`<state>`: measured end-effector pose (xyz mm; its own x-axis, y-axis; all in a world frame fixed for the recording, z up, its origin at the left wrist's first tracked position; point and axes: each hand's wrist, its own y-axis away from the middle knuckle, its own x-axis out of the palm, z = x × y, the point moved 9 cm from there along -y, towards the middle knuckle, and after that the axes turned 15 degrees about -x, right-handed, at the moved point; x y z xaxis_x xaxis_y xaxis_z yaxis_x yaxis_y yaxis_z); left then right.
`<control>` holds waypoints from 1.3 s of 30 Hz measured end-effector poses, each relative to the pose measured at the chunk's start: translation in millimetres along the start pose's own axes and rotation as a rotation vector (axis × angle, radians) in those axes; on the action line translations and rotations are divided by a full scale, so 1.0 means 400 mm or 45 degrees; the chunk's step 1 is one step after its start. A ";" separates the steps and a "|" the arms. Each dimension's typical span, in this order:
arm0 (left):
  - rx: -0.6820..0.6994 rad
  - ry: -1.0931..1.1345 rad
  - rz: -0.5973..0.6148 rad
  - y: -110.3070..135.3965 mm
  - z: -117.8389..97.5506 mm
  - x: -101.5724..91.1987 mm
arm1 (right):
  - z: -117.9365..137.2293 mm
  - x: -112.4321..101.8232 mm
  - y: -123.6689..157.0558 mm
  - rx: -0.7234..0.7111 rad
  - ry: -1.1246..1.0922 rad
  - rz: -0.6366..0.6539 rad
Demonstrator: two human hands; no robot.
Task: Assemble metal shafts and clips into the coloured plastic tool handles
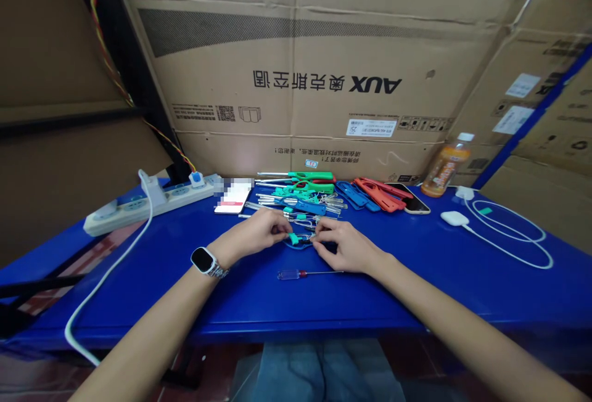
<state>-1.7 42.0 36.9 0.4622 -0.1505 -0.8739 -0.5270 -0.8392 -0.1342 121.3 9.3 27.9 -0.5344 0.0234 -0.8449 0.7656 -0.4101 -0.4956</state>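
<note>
The work looks partway through. At the centre of the frame, a small opened assembly [295, 240] lies low over the blue counter [398, 303], showing a green piece, pale wire-like bits and a blue edge beneath. It seems unfinished, since its inner parts are exposed; whether they are being fitted or taken out cannot be told from this view.

Both hands are busy with it. The left hand [264, 232] is curled, its thumb and fingers appearing to pinch the assembly's left end. The right hand [345, 245] meets it from the other side, thumb and forefinger seemingly closed on the pale bits at the right end, though the exact contact is too small to make out.

Just above, at centre, the upper green lighter [312, 176] looks whole, with its metal tube pointing left, so at least one piece seems closed up. Below it, a blue lighter body [308, 206] lies among metal tubes and small green parts, a cluster that appears to be loose stock. Right of centre, blue shells [356, 195] and red shells [379, 195] rest in an overlapping heap, apparently separate from any inner parts, which suggests that a good share remains unassembled.

The screwdriver [289, 275] lies on the counter below the hands, handle to the left, untouched; any screw-work seems not to be in hand at this moment.
</note>
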 end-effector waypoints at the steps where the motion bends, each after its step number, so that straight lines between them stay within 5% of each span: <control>1: -0.004 -0.005 0.002 0.000 0.001 0.002 | -0.003 0.001 0.000 0.014 -0.014 -0.004; 26: -0.024 0.102 -0.026 -0.012 0.011 0.038 | -0.010 0.006 -0.005 0.080 -0.042 0.034; 33: -0.016 0.083 -0.009 -0.017 0.014 0.041 | -0.006 0.023 -0.050 0.291 0.309 -0.017; 39: -0.002 0.023 -0.061 0.006 0.009 0.015 | -0.027 0.046 -0.061 0.432 0.220 -0.040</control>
<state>-2.9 41.0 29.7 0.4996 -0.1199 -0.8579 -0.5030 -0.8465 -0.1746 96.6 29.5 22.1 -0.4654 0.1822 -0.8661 0.5723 -0.6845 -0.4515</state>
